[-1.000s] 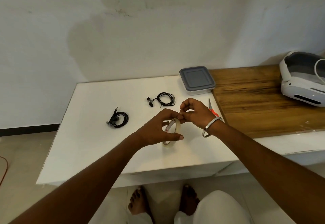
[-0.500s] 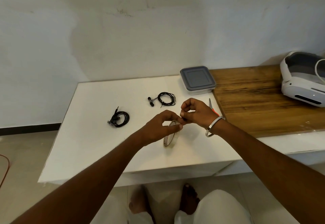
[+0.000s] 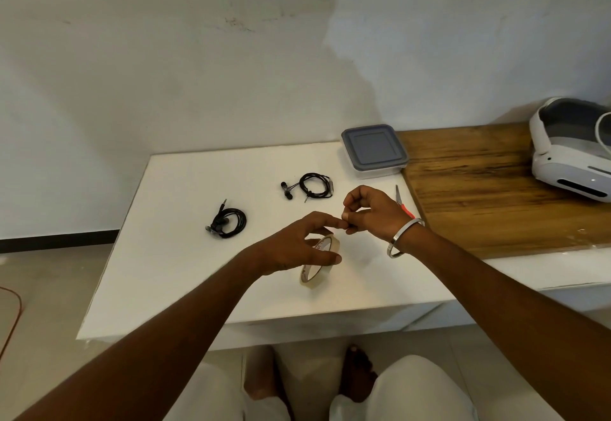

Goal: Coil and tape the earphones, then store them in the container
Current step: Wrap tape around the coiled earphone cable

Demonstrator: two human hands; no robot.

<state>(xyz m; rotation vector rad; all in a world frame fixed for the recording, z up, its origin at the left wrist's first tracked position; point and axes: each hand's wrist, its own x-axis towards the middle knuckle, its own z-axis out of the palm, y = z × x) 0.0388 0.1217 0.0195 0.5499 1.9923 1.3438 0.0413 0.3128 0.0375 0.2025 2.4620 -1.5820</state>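
Our left hand grips the tape roll above the table, thumb across it. Our right hand pinches something at its fingertips, too small to make out. Two coiled earphones lie on the table, apart from the lidded container. Scissors lie behind the right hand.

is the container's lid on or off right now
On. The grey lid sits flat and square on the container at the table's back edge, untouched.
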